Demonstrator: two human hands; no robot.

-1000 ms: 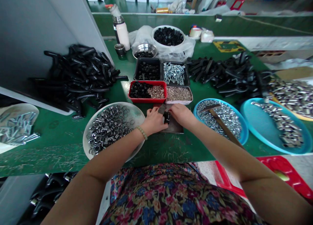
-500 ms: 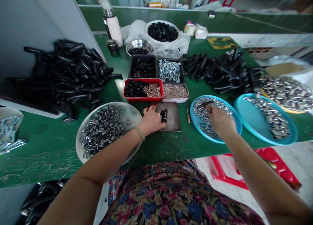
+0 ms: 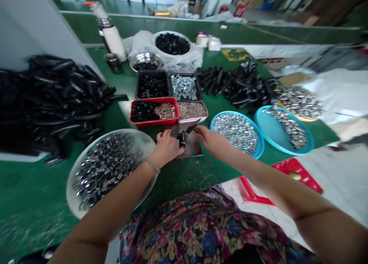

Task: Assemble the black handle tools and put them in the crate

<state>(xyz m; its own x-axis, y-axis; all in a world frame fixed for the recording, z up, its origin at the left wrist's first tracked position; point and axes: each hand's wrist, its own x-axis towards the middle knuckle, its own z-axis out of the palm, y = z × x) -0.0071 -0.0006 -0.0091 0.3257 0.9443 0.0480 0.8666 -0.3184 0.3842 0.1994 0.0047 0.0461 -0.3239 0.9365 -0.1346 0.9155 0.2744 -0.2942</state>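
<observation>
A: What's going on at the table [image 3: 34, 179]?

B: Close work in the middle of the frame. The left grip [image 3: 166, 147], just past a beaded bracelet [image 3: 152, 165], looks clenched on a small black part [image 3: 182, 139], which sits at the edge of a steel plate [image 3: 194, 147].

A: And the right grip [image 3: 208, 137]?

B: Released, its fingers reaching in near a dark flat piece [image 3: 192, 127] (too blurred for me to name).

A: Which step is that, and what does the next move call for?

B: It looks like steadying the part on the plate. The open hand would need to close on something before any further work.

A: What's around them?

B: A white bowl [image 3: 70, 195] of metal rings [image 3: 106, 168] at lower left, a blue tray [image 3: 260, 141] of nuts [image 3: 234, 132] to the right, and black plastic handles [image 3: 51, 99] heaped at upper left.
</observation>
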